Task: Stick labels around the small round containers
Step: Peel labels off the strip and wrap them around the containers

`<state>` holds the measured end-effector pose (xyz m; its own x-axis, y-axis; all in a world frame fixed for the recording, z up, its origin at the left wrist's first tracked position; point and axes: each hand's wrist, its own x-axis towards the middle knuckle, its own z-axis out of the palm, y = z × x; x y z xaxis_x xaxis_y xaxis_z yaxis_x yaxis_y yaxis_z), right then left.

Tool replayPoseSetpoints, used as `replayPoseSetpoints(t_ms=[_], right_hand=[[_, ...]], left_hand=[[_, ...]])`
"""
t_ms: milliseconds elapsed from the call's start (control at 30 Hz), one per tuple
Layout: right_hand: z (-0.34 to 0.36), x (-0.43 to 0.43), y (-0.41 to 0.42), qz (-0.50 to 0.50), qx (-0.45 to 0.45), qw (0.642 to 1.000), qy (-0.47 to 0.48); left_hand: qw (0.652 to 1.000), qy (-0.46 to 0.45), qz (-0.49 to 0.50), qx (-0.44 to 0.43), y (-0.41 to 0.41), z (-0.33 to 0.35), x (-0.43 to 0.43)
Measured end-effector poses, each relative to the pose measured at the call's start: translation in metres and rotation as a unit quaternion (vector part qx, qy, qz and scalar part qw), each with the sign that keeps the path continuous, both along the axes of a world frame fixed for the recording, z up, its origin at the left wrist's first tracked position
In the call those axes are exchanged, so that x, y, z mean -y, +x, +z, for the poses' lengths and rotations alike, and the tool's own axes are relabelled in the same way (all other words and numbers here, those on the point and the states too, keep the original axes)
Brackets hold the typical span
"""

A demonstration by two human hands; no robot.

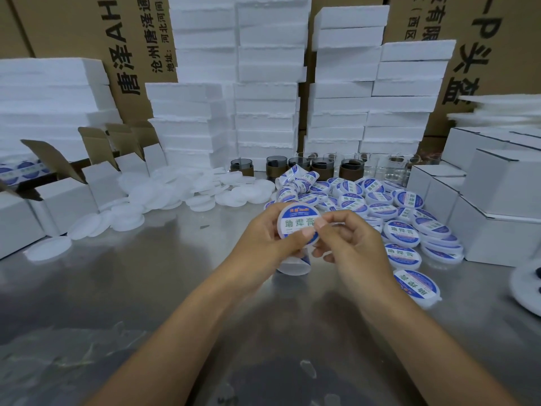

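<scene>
My left hand [263,238] grips a small round white container [295,222] whose lid carries a blue and white label with green characters, held above the middle of the steel table. My right hand [348,238] pinches its right edge with thumb and fingertips. A white piece [294,266] shows just below my hands; what it is stays partly hidden. A heap of labelled containers [401,230] lies to the right. Plain white lids [175,191] are scattered to the left.
The steel table [131,288] reflects light near me. Open white cartons [67,197] stand at the left, closed white boxes [503,200] at the right. Foam slabs [263,112], brown cartons and dark glass cups [322,168] line the back. A white plate [527,288] sits at the right edge.
</scene>
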<state>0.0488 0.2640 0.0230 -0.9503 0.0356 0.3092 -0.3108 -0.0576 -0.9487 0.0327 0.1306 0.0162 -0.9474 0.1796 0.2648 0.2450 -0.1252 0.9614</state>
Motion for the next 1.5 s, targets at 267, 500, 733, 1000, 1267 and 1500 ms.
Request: replayPoseSetpoints(t_ms=[267,500,733,1000,1267,1500], right_hand=[[-0.007,-0.002,-0.005,-0.03,-0.021,0.997,0.071],[-0.01,-0.002,-0.007,-0.017,-0.039,0.996,0.077],[-0.011,-0.002,-0.009,0.016,-0.041,0.997,0.071],[-0.01,-0.004,-0.009,0.018,-0.041,0.997,0.057],[-0.01,-0.005,-0.01,-0.015,-0.01,0.999,0.048],[0.0,-0.015,-0.008,0.04,0.083,0.996,-0.022]], left_hand=[[0.997,-0.058,0.017,-0.053,0.0,-0.002,0.0],[0.998,-0.004,0.063,-0.028,-0.001,0.001,0.004],[0.997,0.025,0.065,-0.045,0.001,0.002,0.002],[0.996,0.029,0.067,-0.051,0.001,0.002,0.004],[0.995,0.01,0.084,-0.05,0.0,0.001,0.005],[0.994,0.052,0.092,-0.02,0.001,0.003,0.004]])
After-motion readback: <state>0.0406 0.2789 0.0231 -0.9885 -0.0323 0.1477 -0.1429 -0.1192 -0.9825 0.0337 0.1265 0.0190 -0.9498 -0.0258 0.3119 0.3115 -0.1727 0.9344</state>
